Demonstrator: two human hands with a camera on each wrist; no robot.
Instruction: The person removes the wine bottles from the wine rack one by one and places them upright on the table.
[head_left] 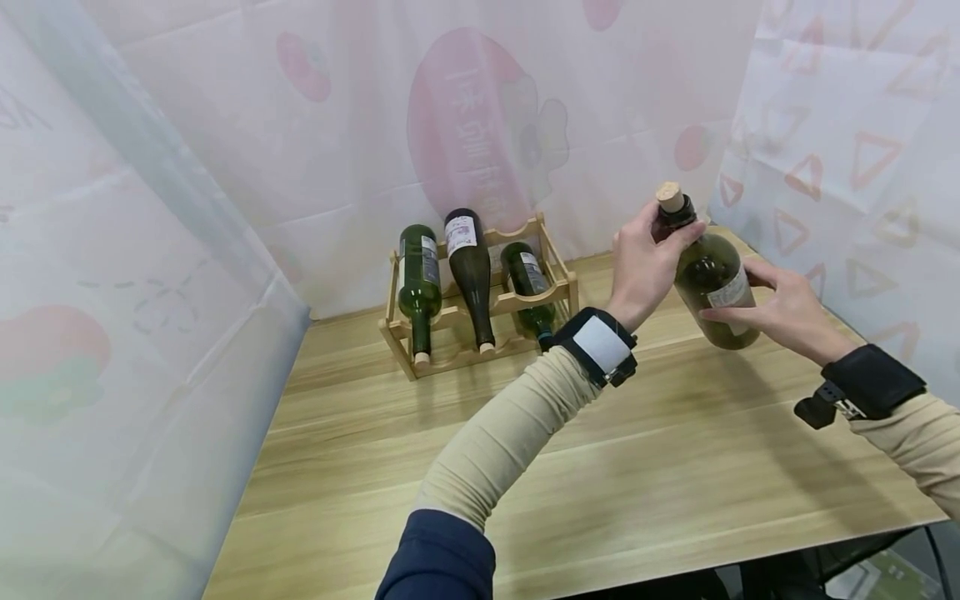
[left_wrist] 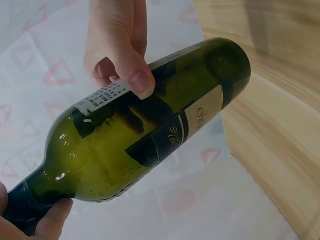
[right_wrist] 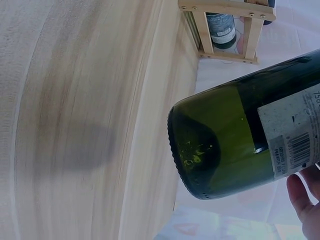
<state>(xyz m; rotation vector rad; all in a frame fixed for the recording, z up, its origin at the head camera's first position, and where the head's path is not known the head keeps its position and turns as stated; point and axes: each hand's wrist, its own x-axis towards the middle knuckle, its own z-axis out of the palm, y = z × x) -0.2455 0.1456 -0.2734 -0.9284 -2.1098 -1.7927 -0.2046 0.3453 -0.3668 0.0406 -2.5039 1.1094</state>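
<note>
A green wine bottle with a cork is held tilted above the wooden table, at its far right. My left hand grips the neck just under the cork. My right hand holds the labelled body from the right side. In the left wrist view the bottle lies slanted, the right hand's thumb pressed on its label and my left hand round the neck. The right wrist view shows the bottle's base above the table, with my right hand's fingertips below it.
A small wooden rack stands at the back of the table with three dark bottles lying in it, necks toward me. Printed cloth walls enclose the table on the left, back and right.
</note>
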